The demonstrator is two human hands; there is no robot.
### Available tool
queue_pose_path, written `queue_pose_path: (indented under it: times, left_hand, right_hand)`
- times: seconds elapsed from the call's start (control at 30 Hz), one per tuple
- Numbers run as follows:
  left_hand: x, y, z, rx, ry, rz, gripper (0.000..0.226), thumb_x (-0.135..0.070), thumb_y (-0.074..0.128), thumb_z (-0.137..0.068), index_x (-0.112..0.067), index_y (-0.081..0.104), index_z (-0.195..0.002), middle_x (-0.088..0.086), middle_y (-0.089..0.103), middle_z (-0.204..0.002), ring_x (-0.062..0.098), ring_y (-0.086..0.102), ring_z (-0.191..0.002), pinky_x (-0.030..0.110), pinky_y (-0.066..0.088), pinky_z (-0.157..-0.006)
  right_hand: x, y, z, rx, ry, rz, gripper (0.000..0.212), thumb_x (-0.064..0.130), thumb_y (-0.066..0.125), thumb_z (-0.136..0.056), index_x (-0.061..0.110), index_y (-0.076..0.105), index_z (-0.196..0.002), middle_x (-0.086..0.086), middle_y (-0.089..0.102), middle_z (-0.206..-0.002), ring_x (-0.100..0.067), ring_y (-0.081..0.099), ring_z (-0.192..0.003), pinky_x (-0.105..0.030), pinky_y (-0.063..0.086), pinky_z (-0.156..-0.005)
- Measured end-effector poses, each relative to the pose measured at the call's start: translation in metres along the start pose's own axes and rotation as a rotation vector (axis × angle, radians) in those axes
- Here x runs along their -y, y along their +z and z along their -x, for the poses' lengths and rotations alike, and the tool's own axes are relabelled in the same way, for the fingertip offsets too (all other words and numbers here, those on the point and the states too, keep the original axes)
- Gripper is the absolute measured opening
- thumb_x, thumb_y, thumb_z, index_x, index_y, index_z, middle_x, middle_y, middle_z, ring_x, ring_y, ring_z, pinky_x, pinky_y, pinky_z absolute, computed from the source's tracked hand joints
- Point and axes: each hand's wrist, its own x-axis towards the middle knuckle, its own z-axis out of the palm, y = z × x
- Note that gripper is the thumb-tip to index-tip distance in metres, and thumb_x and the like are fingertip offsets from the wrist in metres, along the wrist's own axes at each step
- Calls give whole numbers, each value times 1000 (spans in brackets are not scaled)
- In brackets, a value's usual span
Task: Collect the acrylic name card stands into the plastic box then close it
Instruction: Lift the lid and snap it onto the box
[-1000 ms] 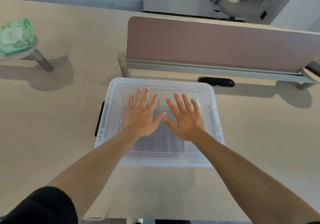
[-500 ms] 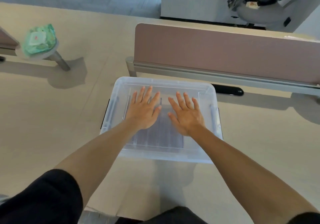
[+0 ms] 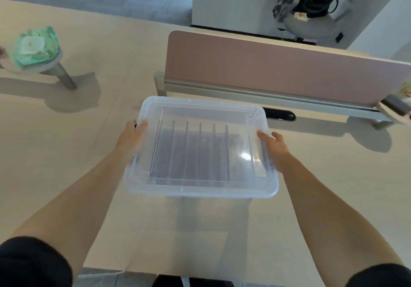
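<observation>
Pale wooden tabletop lies under the lidded plastic box, near the front edge, and the acrylic name card stands show through the clear lid as a row of upright sheets. Half a second ago both palms lay flat and spread on the lid; now the left hand and right hand grip the box's short sides, thumbs hooked over the rim, other fingers mostly hidden. Behind stands a pink divider screen, and the green packet far left bears a label too blurred to read.
</observation>
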Motion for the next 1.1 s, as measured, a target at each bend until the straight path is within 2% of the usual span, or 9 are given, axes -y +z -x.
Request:
queue_pose_path:
  times: [0.07, 0.17, 0.33, 0.5, 0.6, 0.7, 0.77, 0.9, 1.1]
  left_hand:
    - [-1, -4, 0, -23, -29, 72, 51, -54, 41, -83, -12, 58, -106, 7, 57, -91, 33, 60, -91, 37, 42, -71]
    - [-3, -11, 5, 4, -66, 68, 40, -51, 48, -84, -12, 57, -84, 7, 54, -75, 28, 56, -71, 33, 42, -67]
    - [-4, -20, 11, 55, -125, 77, 31, -41, 60, -85, -13, 63, -98, 4, 62, -82, 22, 61, -72, 32, 49, -69]
    - [-12, -22, 21, 79, -93, 2, 27, -31, 57, -88, -9, 61, -103, 7, 60, -81, 24, 59, -69, 30, 47, -57]
    - [-15, -18, 26, 74, -86, -48, 45, -45, 57, -87, -7, 58, -112, 4, 58, -82, 21, 56, -69, 31, 45, -62]
    - [-20, -11, 33, 46, -94, -112, 81, -68, 61, -76, -10, 45, -130, 2, 58, -96, 23, 57, -81, 34, 44, -70]
    - [-24, -7, 36, 20, -112, -188, 105, -78, 63, -67, -4, 35, -137, 5, 56, -108, 26, 56, -91, 37, 47, -75]
    - [-30, -2, 35, 5, -149, -281, 129, -90, 63, -49, -1, 31, -137, 10, 56, -120, 30, 58, -107, 39, 49, -76]
    - [-40, 11, 30, -36, -213, -411, 127, -92, 53, -51, -1, 28, -137, 12, 52, -124, 31, 54, -110, 43, 49, -84]
  right_hand:
    - [-1, -5, -4, 13, 37, 24, 73, 47, 72, -86, 12, 44, -144, -10, 60, -129, -31, 61, -93, -40, 48, -76]
    - [3, -13, -2, 32, 39, 102, 55, 45, 80, -79, 2, 65, -109, -16, 71, -108, -31, 69, -79, -39, 56, -66]
    - [10, -18, 8, -1, -34, 214, 35, 32, 83, -79, 4, 65, -91, -17, 72, -101, -33, 69, -81, -44, 58, -67]
    - [2, -17, 19, 41, 58, 184, 57, 38, 81, -80, -1, 59, -114, -17, 68, -106, -36, 68, -90, -54, 58, -79]
    - [11, -13, 27, 133, 75, 251, 75, 57, 86, -64, 7, 59, -113, -14, 69, -104, -36, 70, -90, -52, 59, -78]
    - [22, -6, 34, 177, 36, 403, 81, 63, 88, -54, 15, 58, -112, -11, 69, -100, -33, 70, -83, -42, 58, -65]
    - [27, -2, 37, 168, 48, 417, 81, 58, 89, -58, 17, 54, -118, -12, 67, -110, -35, 68, -92, -41, 55, -66]
    - [30, 7, 32, 133, 46, 462, 86, 50, 88, -67, 10, 48, -132, -15, 60, -128, -40, 61, -114, -50, 53, -89]
    - [37, 24, 32, 70, 29, 670, 87, 54, 78, -78, 2, 44, -139, -14, 61, -126, -35, 62, -113, -46, 53, -95]
